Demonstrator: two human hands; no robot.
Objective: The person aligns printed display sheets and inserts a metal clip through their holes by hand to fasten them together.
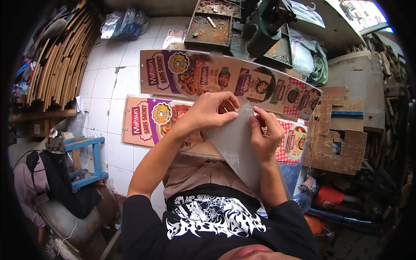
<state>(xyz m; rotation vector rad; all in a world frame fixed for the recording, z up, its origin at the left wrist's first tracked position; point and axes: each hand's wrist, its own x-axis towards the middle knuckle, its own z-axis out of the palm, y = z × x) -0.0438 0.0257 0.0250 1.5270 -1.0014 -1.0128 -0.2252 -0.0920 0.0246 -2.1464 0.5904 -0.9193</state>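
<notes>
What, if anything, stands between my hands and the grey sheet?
Nothing visible. The left hand and right hand are both at the upper end of the grey sheet, though their exact grip is hard to tell. The lower banner shows behind the sheet, not in between.

Two hands, one left hand [213, 112] and one right hand [266, 132], are handling one grey sheet [236, 151]. Two printed strips [208, 74] are showing. One machine [262, 39] and one blue frame [96, 156] are standing; slats [58, 56] are probably numbering over ten, the dim edge blurring any exact count.
</notes>
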